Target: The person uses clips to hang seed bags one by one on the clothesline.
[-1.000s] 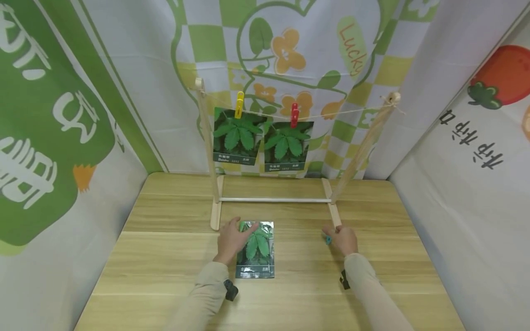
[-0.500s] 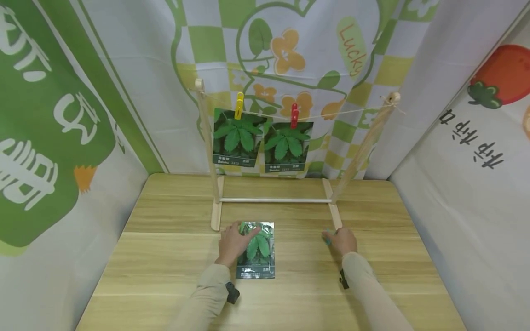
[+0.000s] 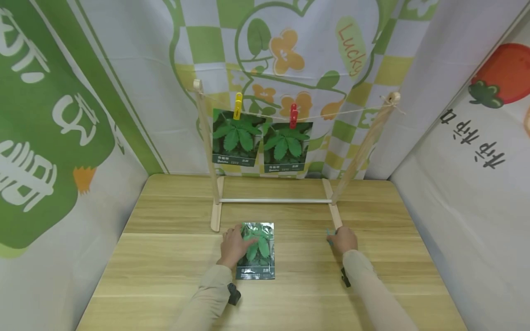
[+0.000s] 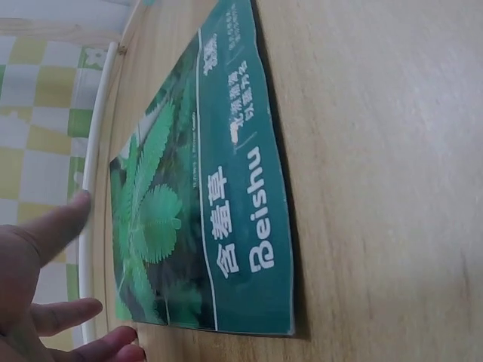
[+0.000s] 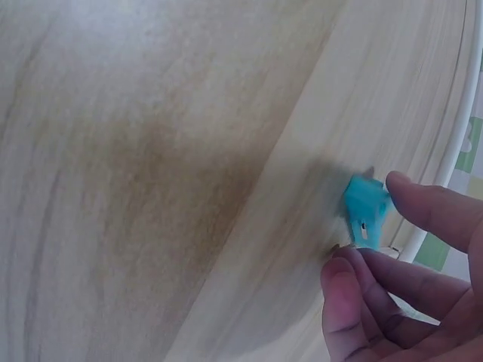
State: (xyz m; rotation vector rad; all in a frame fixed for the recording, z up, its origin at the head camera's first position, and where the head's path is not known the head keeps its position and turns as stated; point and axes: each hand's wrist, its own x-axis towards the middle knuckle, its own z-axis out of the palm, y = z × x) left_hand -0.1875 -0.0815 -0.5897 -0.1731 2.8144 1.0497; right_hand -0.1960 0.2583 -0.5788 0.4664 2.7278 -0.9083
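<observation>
A glossy green seed packet (image 3: 262,258) with a leaf picture and "Beishu" lettering lies flat on the table. My left hand (image 3: 234,247) is at its left side, fingers spread and the thumb reaching over the packet's picture; in the left wrist view the fingers (image 4: 64,315) are by its far edge. On the right, beside the rack's right foot, my right hand (image 3: 344,240) holds a small teal clothespin (image 5: 365,202) between thumb and fingers, close over the table. Two similar packets hang from the string, one under a yellow clothespin (image 3: 238,106), the other under a red clothespin (image 3: 293,116).
A wooden rack (image 3: 360,151) with a string tied between its posts and a white crossbar (image 3: 275,200) stands at the back of the table (image 3: 165,257). Patterned curtains (image 3: 207,43) close in the back and both sides.
My left hand has shifted slightly toward me, its thumb lower over the packet. The teal clothespin has turned in my right hand, which otherwise stays nearly in place.
</observation>
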